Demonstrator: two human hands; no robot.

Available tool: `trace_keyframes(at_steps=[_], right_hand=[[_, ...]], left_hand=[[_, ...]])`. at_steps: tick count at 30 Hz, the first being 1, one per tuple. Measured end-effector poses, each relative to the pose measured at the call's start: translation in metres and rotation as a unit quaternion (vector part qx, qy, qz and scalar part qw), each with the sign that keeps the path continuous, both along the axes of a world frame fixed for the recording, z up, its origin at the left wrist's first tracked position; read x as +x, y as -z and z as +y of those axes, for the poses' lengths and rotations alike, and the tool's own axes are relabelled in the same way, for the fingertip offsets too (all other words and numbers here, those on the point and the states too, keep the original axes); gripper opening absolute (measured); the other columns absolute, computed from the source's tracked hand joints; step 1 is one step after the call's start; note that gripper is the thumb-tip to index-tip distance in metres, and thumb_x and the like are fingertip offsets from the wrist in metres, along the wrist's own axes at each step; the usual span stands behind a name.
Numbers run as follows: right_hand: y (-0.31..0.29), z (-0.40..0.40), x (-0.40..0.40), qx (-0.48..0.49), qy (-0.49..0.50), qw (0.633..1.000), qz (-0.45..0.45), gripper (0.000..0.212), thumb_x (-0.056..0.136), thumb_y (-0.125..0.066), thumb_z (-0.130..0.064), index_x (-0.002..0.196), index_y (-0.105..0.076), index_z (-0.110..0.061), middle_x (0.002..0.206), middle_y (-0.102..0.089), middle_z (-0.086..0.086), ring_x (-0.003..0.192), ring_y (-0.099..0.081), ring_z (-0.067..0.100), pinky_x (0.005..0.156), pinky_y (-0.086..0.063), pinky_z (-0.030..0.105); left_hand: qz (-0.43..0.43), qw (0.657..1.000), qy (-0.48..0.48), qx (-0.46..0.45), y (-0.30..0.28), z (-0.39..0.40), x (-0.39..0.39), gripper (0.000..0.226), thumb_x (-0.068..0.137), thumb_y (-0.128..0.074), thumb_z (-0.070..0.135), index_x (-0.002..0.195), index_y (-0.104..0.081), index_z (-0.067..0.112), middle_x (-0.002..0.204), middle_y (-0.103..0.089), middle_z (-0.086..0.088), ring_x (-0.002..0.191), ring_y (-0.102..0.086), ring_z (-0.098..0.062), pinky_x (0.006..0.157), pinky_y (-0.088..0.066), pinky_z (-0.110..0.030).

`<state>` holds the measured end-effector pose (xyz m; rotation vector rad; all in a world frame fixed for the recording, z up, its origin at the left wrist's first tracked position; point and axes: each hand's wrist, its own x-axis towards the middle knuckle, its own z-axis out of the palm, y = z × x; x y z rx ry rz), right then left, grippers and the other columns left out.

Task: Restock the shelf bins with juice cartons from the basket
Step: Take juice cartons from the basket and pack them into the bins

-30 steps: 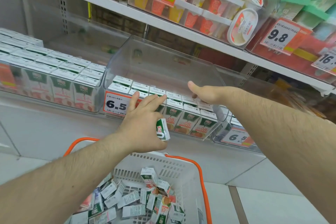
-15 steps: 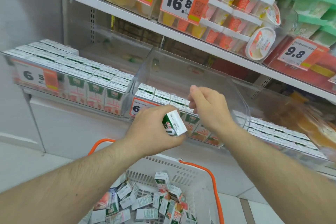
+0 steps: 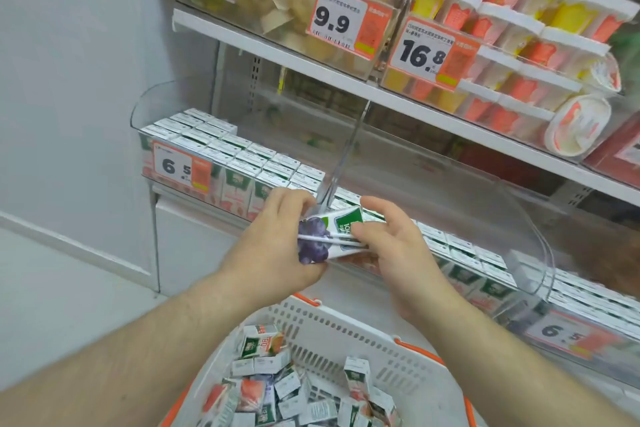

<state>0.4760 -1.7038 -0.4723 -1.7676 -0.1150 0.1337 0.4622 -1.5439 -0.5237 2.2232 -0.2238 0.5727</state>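
Holding: carton (image 3: 330, 236) between both hands, above basket (image 3: 332, 333), just before the bin (image 3: 450, 191).
Left hand (image 3: 273, 246): fingers grasping the grape end.
Right hand (image 3: 391, 243): fingers pinching the green end, likely turning it to match the rows.
Basket: many cartons left.

Basket (image 3: 346, 333) below shelf bins (image 3: 502, 204); carton (image 3: 329, 236) between hands, seemingly before bins.
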Motion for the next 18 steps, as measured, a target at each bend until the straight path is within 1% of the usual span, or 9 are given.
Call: trace_keyframes(at_steps=[2, 3, 5, 6, 8, 10, 11, 13, 18], right_hand=[[-0.002, 0.008, 0.0, 0.026, -0.014, 0.999, 0.013, 0.031, 0.095, -0.057, -0.004, 0.125, -0.055, -0.013, 0.082, -0.072, 0.01, 0.07, -0.065, 0.029, 0.069, -0.056, 0.039], [-0.003, 0.011, 0.001, 0.021, -0.027, 0.999, 0.006, 0.026, 0.096, -0.058, -0.009, 0.122, -0.058, -0.012, 0.083, -0.072, 0.011, 0.07, -0.064, 0.029, 0.068, -0.056, 0.039], [-0.005, 0.016, 0.004, -0.003, -0.059, 0.998, -0.029, 0.023, 0.095, -0.06, -0.025, 0.115, -0.064, -0.015, 0.088, -0.071, 0.013, 0.073, -0.064, 0.026, 0.069, -0.055, 0.039], [-0.007, 0.017, 0.007, -0.021, -0.076, 0.996, -0.049, 0.029, 0.089, -0.06, -0.033, 0.116, -0.064, -0.022, 0.095, -0.069, 0.012, 0.075, -0.064, 0.023, 0.071, -0.053, 0.038], [-0.01, 0.02, 0.012, -0.06, -0.112, 0.988, -0.083, 0.051, 0.072, -0.061, -0.037, 0.122, -0.055, -0.041, 0.116, -0.061, 0.001, 0.085, -0.063, 0.013, 0.075, -0.051, 0.029], [-0.011, 0.025, 0.017, -0.087, -0.158, 0.976, -0.12, 0.075, 0.059, -0.068, -0.041, 0.129, -0.044, -0.049, 0.131, -0.049, -0.01, 0.097, -0.06, 0.004, 0.08, -0.051, 0.025], [-0.011, 0.029, 0.018, -0.108, -0.178, 0.968, -0.143, 0.082, 0.057, -0.07, -0.045, 0.133, -0.038, -0.051, 0.135, -0.046, -0.014, 0.104, -0.059, 0.001, 0.086, -0.05, 0.027], [-0.009, 0.042, 0.019, -0.156, -0.2, 0.951, -0.177, 0.09, 0.062, -0.074, -0.049, 0.139, -0.028, -0.051, 0.139, -0.042, -0.023, 0.116, -0.055, 0.001, 0.096, -0.046, 0.027], [-0.009, 0.075, 0.018, -0.139, -0.188, 0.955, -0.184, 0.087, 0.068, -0.085, -0.028, 0.138, -0.034, -0.046, 0.132, -0.051, -0.022, 0.112, -0.056, -0.007, 0.086, -0.046, 0.009]], left_hand=[[-0.001, 1.0, 0.006, -0.008, 0.001, 0.014, -0.003, 0.054, 0.063, -0.084, 0.024, 0.099, -0.045, 0.035, 0.097, -0.046, 0.017, 0.084, -0.048, -0.003, 0.068, -0.04, -0.02], [0.028, 0.998, 0.023, -0.052, 0.001, 0.02, -0.004, 0.051, 0.062, -0.085, 0.026, 0.095, -0.048, 0.036, 0.094, -0.053, 0.015, 0.083, -0.053, -0.003, 0.068, -0.043, -0.018], [0.128, 0.957, 0.099, -0.24, -0.003, 0.034, -0.008, 0.045, 0.06, -0.086, 0.028, 0.097, -0.06, 0.033, 0.09, -0.066, 0.008, 0.077, -0.063, -0.01, 0.072, -0.055, -0.026], [0.178, 0.909, 0.135, -0.353, -0.006, 0.04, -0.009, 0.038, 0.063, -0.082, 0.026, 0.098, -0.065, 0.026, 0.087, -0.068, 0.003, 0.071, -0.065, -0.016, 0.069, -0.058, -0.032], [0.259, 0.778, 0.168, -0.547, -0.013, 0.05, -0.01, 0.028, 0.07, -0.075, 0.027, 0.092, -0.071, 0.012, 0.079, -0.066, -0.01, 0.057, -0.056, -0.023, 0.057, -0.055, -0.033], [0.302, 0.678, 0.161, -0.65, -0.02, 0.059, -0.009, 0.04, 0.073, -0.065, 0.042, 0.092, -0.07, 0.007, 0.075, -0.059, -0.015, 0.051, -0.045, -0.023, 0.05, -0.047, -0.029], [0.313, 0.649, 0.166, -0.673, -0.021, 0.063, -0.009, 0.043, 0.076, -0.059, 0.046, 0.092, -0.07, 0.008, 0.074, -0.057, -0.015, 0.049, -0.042, -0.021, 0.049, -0.043, -0.027], [0.325, 0.622, 0.192, -0.686, -0.023, 0.068, -0.009, 0.046, 0.081, -0.052, 0.051, 0.087, -0.071, 0.01, 0.072, -0.054, -0.014, 0.045, -0.039, -0.019, 0.05, -0.039, -0.025], [0.333, 0.584, 0.251, -0.697, -0.017, 0.072, 0.0, 0.049, 0.084, -0.046, 0.05, 0.088, -0.07, 0.009, 0.068, -0.052, -0.008, 0.042, -0.037, -0.015, 0.048, -0.034, -0.022]])
